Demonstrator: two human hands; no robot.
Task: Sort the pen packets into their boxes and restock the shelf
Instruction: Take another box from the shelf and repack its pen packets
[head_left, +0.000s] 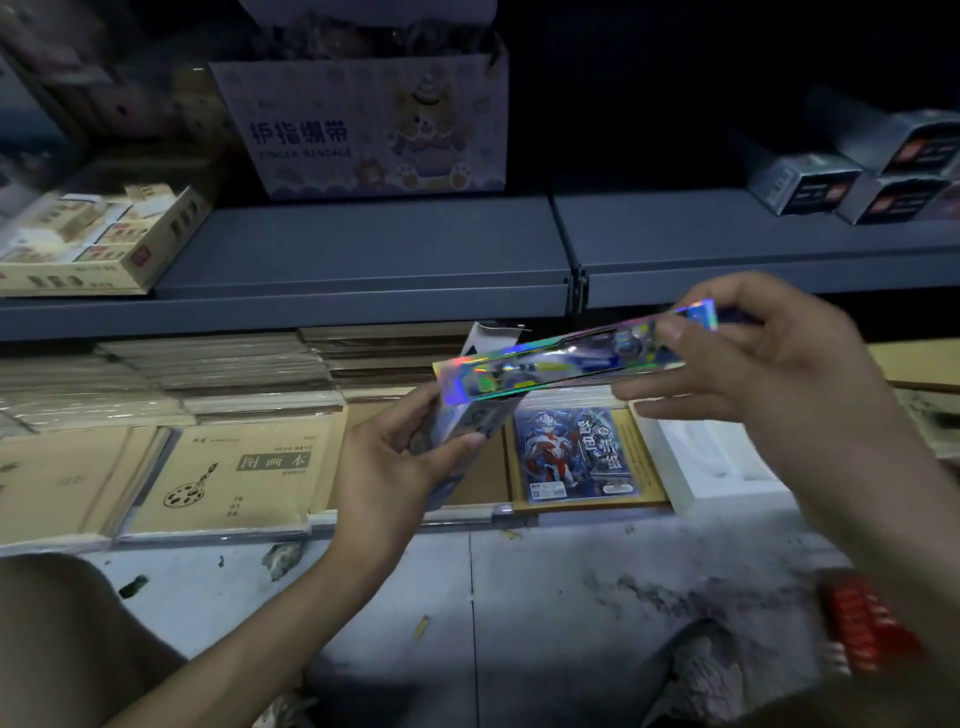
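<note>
Now: both hands full, packet at the box top

Right hand (769, 374) pinches the right end of the holographic pen packet (550, 364), thumb on top, fingers curled underneath. The packet sits in the air in front of the lower shelf (363, 244), tilted up to the right. Its left end overlaps the open top of the pen box (480, 415). Left hand (395, 467) grips the box low down, thumb across its front.

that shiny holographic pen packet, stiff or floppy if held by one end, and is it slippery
Probably fairly stiff: the holographic pen packet runs straight with the right hand pinching just its right end, though its other end may rest on the box the left hand grips. Likely light, as a fingertip pinch seems enough. Its glossy foil looks slippery.
</note>
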